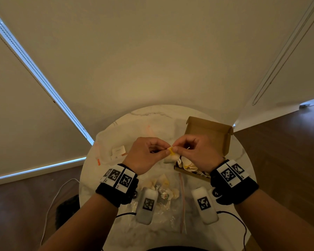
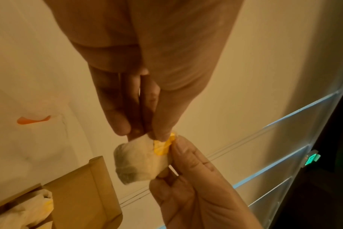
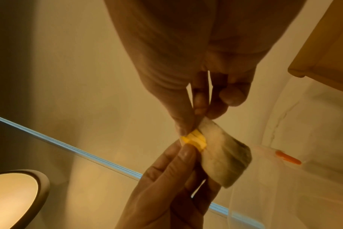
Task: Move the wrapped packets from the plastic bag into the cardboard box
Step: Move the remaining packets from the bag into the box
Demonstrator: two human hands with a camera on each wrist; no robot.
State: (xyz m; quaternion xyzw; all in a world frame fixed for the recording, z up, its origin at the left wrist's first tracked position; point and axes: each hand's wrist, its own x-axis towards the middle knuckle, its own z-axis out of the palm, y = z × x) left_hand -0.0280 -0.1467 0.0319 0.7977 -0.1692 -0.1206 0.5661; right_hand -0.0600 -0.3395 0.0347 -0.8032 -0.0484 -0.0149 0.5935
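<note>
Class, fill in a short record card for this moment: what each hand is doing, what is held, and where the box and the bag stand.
Left hand: pinches the packet's yellow end
Right hand: pinches the same end
Held item: small pale wrapped packet with a yellow twisted end, held above the table
Brown cardboard box: lid open, wrapped packets inside, under the right hand
Clear plastic bag: lies near the person, some packets inside
Surface: round white marble table

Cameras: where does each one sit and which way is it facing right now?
Head: worn on the head, looking down at the round table; both forearms, left hand and right hand show.
Left wrist: looks along the left hand at the packet; the right hand shows opposite.
Right wrist: looks along the right hand at the same packet; the left hand shows opposite.
Shared: all three show the packet and cardboard box.
</note>
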